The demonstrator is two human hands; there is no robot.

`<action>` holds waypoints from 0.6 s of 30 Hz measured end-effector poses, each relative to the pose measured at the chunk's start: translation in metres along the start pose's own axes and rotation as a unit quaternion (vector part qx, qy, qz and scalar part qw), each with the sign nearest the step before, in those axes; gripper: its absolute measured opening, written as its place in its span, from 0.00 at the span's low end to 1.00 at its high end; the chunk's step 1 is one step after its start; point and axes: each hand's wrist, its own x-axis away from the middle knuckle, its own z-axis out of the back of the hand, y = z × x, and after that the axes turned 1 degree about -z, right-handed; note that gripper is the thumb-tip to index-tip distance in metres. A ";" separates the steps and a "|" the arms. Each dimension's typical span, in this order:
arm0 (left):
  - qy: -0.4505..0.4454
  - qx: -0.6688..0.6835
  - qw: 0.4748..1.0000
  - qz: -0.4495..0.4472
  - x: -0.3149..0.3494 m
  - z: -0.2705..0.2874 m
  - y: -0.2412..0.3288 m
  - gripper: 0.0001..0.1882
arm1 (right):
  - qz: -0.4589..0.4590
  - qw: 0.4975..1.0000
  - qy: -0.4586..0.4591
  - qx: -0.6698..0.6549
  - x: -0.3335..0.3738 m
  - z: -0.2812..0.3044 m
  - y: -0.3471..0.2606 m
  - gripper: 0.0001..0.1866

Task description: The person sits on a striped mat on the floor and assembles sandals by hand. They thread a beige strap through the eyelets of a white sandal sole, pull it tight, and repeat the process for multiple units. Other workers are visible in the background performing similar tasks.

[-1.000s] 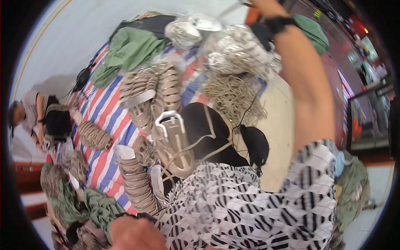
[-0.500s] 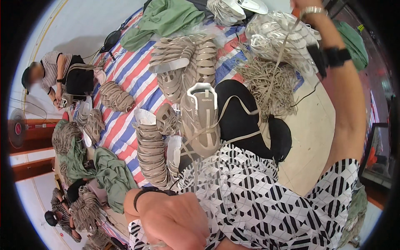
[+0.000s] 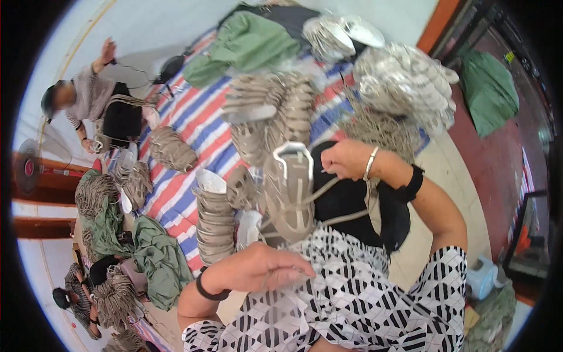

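A beige-brown sneaker (image 3: 287, 196) with a white-edged collar sits toe toward me on my lap, among black and white patterned cloth (image 3: 352, 281). My right hand (image 3: 349, 159) is just right of its collar, finger and thumb pinched on a flat beige shoelace (image 3: 325, 189) that runs back to the shoe. Below the toe, my left hand (image 3: 267, 267) is slightly blurred, its fingers stretched out to the right. No thing shows clearly held in it. Another length of lace crosses the black cloth below my right hand.
Stacked beige uppers (image 3: 214, 226) stand left of the shoe, more (image 3: 252, 100) beyond it. A pile of laces (image 3: 381, 132) and white shoes in clear plastic (image 3: 404, 88) lie far right. Striped sheeting (image 3: 182, 193) covers the floor. Two people sit at left, one (image 3: 94, 100) with a raised hand.
My right hand has come down from the far upper right to beside the shoe, lace still in it. My left hand has risen toward the toe, its fingers straightening. The person at left raised a hand.
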 end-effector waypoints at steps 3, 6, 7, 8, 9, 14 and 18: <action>0.125 0.027 0.986 0.110 -0.004 0.006 -0.031 0.11 | 0.006 0.996 0.039 -0.074 -0.028 0.004 -0.017 0.09; 0.266 -0.075 0.961 -0.028 -0.027 0.003 -0.115 0.11 | -0.014 0.995 0.044 -0.090 -0.045 -0.003 -0.027 0.10; 0.310 -0.113 0.942 -0.057 -0.035 0.003 -0.140 0.11 | -0.072 0.989 0.014 -0.127 -0.051 0.001 -0.039 0.09; 0.327 -0.142 0.934 -0.019 -0.044 0.004 -0.147 0.11 | 0.025 0.993 0.087 -0.071 -0.057 -0.011 -0.024 0.08; 0.346 -0.165 0.923 0.025 -0.051 0.006 -0.150 0.11 | 0.036 0.989 0.114 -0.090 -0.064 -0.017 -0.020 0.08; 0.435 -0.180 0.882 0.027 -0.058 -0.001 -0.150 0.11 | -0.035 0.967 0.203 -0.148 -0.080 -0.071 0.029 0.06; 0.441 -0.144 0.886 0.018 -0.053 -0.006 -0.162 0.10 | -0.062 0.933 0.208 -0.289 -0.060 -0.077 0.000 0.05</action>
